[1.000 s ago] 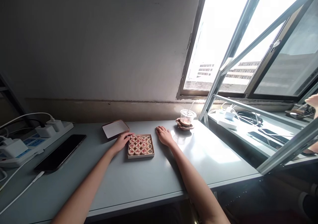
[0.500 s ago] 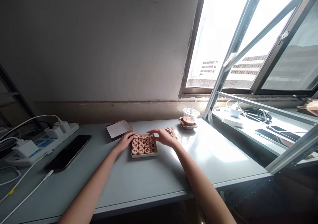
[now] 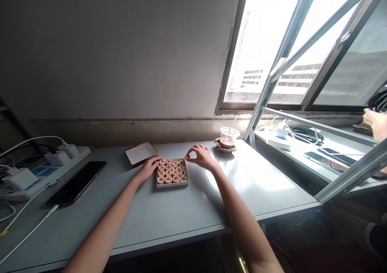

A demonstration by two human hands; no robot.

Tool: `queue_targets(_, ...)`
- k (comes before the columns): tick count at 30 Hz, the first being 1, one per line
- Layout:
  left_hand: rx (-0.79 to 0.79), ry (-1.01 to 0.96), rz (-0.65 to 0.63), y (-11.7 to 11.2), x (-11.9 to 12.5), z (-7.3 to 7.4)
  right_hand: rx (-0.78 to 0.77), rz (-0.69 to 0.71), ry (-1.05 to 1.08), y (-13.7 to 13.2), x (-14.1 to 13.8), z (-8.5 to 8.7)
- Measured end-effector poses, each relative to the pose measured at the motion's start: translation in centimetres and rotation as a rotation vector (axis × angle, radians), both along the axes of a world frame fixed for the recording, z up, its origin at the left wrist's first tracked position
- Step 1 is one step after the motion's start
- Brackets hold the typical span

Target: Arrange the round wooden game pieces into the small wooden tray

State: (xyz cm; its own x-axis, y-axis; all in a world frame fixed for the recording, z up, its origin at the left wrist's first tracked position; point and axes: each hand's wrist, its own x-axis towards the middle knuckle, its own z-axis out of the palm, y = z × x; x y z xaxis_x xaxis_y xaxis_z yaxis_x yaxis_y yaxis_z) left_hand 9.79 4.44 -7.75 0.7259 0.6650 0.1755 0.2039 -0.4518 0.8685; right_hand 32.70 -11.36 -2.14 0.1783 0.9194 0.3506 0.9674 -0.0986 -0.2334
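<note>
A shallow tray-like box (image 3: 173, 186) stands on the grey table, filled with rows of round Chinese chess pieces (image 3: 168, 173) bearing red or black characters. My left hand (image 3: 148, 169) rests against the box's left side, fingers stretched out toward its far left corner. Just off the far right corner, my right hand (image 3: 201, 157) has thumb and forefinger pinched together. A small pale round piece (image 3: 188, 157), apparently a chess piece, shows between the fingertips. The table behind the right hand is hidden.
Behind my left hand lies the box lid (image 3: 141, 153). A lidded drink cup (image 3: 228, 136) sits in a brown holder at the back right. On the left are a phone (image 3: 77, 183) and a power strip (image 3: 45, 170). Another person's hand (image 3: 376, 121) holds black cable at far right.
My right hand has moved from over the box's far right corner to just outside it, its fingers now pinched. My left hand stays at the box. The other person's hand has come further into view.
</note>
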Motion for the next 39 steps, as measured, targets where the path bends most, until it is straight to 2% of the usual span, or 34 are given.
queue_targets(3,0.010,-0.015,0.007,0.1,0.1,-0.1,-0.055,-0.196,-0.039,-0.7,2.1,0.1)
queue_targets(5,0.023,-0.025,0.017,0.0,0.1,0.0,-0.055,-0.234,-0.045,-0.8,2.4,0.1)
queue_targets(7,0.025,-0.023,0.021,-0.1,0.1,0.1,-0.062,-0.134,-0.019,-0.6,1.7,0.2)
queue_targets(10,0.013,-0.014,0.008,-0.2,0.1,0.4,-0.113,0.220,0.101,0.2,-0.8,0.1)
queue_targets(12,0.009,-0.022,0.001,-0.1,0.1,0.4,-0.154,0.392,0.164,0.6,-2.6,-0.1)
queue_targets(16,0.026,-0.025,0.002,-0.6,0.2,0.4,-0.197,0.403,0.175,0.7,-4.2,-0.2)
queue_targets(19,0.216,0.022,0.109,-1.3,-0.3,1.6,-0.273,0.442,0.214,0.3,-3.8,0.3)
queue_targets(21,0.445,0.075,0.296,-1.3,-1.7,3.1,-0.299,0.467,0.246,0.1,-3.4,0.5)
queue_targets(23,0.602,0.122,0.554,-0.6,-4.2,4.5,-0.295,0.461,0.259,0.2,-3.2,0.5)
queue_targets(25,0.612,0.180,0.771,0.9,-7.8,5.3,-0.285,0.435,0.262,0.5,-3.3,0.3)
queue_targets(26,0.574,0.241,0.815,1.8,-9.8,5.3,-0.283,0.421,0.267,0.6,-3.3,0.3)
queue_targets(29,0.406,0.563,0.763,4.4,-15.2,3.8,-0.274,0.382,0.297,0.7,-3.5,0.3)
queue_targets(32,0.324,0.786,0.694,6.0,-18.0,1.9,-0.229,0.388,0.319,0.5,-3.5,0.9)
queue_targets(36,0.370,0.839,0.670,6.3,-18.0,1.0,-0.170,0.402,0.357,0.1,-3.2,1.6)
queue_targets(39,0.377,0.841,0.760,6.0,-17.4,0.9,-0.146,0.381,0.390,-0.1,-2.8,1.7)
